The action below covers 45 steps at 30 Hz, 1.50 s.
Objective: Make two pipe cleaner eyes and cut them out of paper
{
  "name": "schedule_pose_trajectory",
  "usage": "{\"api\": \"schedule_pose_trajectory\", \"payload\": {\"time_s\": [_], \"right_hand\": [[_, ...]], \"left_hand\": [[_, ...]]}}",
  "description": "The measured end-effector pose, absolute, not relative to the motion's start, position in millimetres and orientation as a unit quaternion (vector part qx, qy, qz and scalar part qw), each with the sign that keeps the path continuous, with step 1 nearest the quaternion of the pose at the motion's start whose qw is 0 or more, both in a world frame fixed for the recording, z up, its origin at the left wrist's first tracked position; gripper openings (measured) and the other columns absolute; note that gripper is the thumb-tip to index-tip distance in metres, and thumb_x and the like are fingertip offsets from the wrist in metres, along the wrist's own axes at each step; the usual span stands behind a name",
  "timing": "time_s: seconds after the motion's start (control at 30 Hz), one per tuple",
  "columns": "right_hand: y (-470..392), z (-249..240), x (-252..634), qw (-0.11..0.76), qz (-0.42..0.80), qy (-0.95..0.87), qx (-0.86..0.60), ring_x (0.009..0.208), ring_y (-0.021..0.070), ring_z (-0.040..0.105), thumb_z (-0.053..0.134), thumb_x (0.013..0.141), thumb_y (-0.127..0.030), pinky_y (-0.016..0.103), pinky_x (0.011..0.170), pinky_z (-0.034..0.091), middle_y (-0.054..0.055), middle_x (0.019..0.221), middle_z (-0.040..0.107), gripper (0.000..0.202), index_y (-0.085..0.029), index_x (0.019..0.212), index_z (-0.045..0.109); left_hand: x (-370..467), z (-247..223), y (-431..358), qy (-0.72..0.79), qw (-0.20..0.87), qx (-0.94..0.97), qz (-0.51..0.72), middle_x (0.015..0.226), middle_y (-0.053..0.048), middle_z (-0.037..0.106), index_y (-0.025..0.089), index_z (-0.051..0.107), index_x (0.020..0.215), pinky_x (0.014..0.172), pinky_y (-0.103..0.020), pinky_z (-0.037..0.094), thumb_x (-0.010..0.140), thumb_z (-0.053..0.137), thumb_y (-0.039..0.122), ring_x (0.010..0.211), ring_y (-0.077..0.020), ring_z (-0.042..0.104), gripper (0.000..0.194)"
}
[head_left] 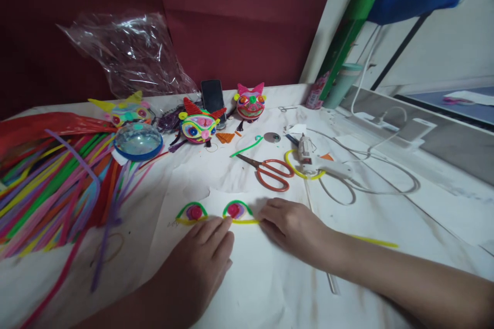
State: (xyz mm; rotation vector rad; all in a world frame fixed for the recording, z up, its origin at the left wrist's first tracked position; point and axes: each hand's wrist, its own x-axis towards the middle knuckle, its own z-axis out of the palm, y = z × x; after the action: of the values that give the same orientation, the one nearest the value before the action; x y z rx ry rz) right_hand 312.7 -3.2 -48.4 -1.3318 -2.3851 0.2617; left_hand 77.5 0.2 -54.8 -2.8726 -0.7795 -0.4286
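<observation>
Two eye shapes made of fuzzy pipe cleaners lie on a white paper sheet [254, 277]. The left eye [193, 212] and the right eye [236, 209] each have a green upper curve, a yellow lower edge and a pink centre with purple beside it. My left hand [206, 254] has its fingers bent together, fingertips at the left corner of the right eye's yellow pipe cleaner [245, 222]. At that strip's other end, the closed fingers of my right hand [287, 223] press down on it; the very tip is hidden under them.
Orange-handled scissors [274, 172] and a glue gun [314, 159] with its cable lie beyond my hands. Several colourful animal heads [198, 123], a phone [213, 96] and a round clear container [138, 141] stand farther back. Loose pipe cleaners [50, 190] heap at left.
</observation>
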Motion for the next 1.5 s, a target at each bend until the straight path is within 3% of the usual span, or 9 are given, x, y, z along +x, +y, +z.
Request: {"api": "schedule_pose_trajectory", "payload": {"time_s": [0.2, 0.63, 0.93, 1.5], "right_hand": [[6.7, -47.8, 314.5, 0.189, 0.076, -0.856, -0.476, 0.066, 0.0144, 0.055, 0.052, 0.084, -0.007, 0.023, 0.057, 0.037, 0.002, 0.073, 0.058, 0.012, -0.016, 0.08, 0.059], [14.2, -46.5, 316.0, 0.197, 0.06, -0.877, -0.435, 0.064, 0.0126, 0.052, 0.052, 0.085, -0.007, 0.022, 0.056, 0.037, 0.004, 0.075, 0.057, 0.019, -0.015, 0.072, 0.062], [16.1, -52.8, 322.6, 0.222, 0.02, -0.909, -0.351, 0.073, 0.0173, 0.048, 0.043, 0.092, -0.009, 0.028, 0.063, 0.037, 0.006, 0.076, 0.056, 0.024, -0.014, 0.079, 0.063], [15.1, -41.3, 326.5, 0.15, 0.003, -0.941, -0.303, 0.085, 0.0201, 0.052, 0.039, 0.097, -0.012, 0.032, 0.073, 0.044, 0.01, 0.088, 0.061, 0.025, -0.012, 0.097, 0.064]], "left_hand": [[77.1, -54.6, 1.3, -0.247, 0.059, -0.955, -0.155, 0.119, -0.015, 0.062, 0.011, 0.058, 0.106, 0.094, -0.044, 0.047, 0.087, 0.043, 0.012, 0.111, -0.027, 0.054, 0.024], [77.2, -57.3, 2.6, -0.241, 0.071, -0.952, -0.175, 0.119, -0.014, 0.063, 0.011, 0.059, 0.104, 0.096, -0.043, 0.048, 0.085, 0.044, 0.01, 0.116, -0.0263, 0.053, 0.024], [76.4, -54.5, 2.8, -0.237, 0.087, -0.953, -0.168, 0.121, -0.015, 0.063, 0.01, 0.06, 0.106, 0.096, -0.042, 0.05, 0.088, 0.045, 0.015, 0.116, -0.0271, 0.056, 0.024], [76.4, -50.1, 3.6, -0.226, 0.09, -0.959, -0.145, 0.121, -0.015, 0.064, 0.01, 0.06, 0.107, 0.096, -0.041, 0.05, 0.089, 0.046, 0.015, 0.116, -0.0271, 0.056, 0.023]]}}
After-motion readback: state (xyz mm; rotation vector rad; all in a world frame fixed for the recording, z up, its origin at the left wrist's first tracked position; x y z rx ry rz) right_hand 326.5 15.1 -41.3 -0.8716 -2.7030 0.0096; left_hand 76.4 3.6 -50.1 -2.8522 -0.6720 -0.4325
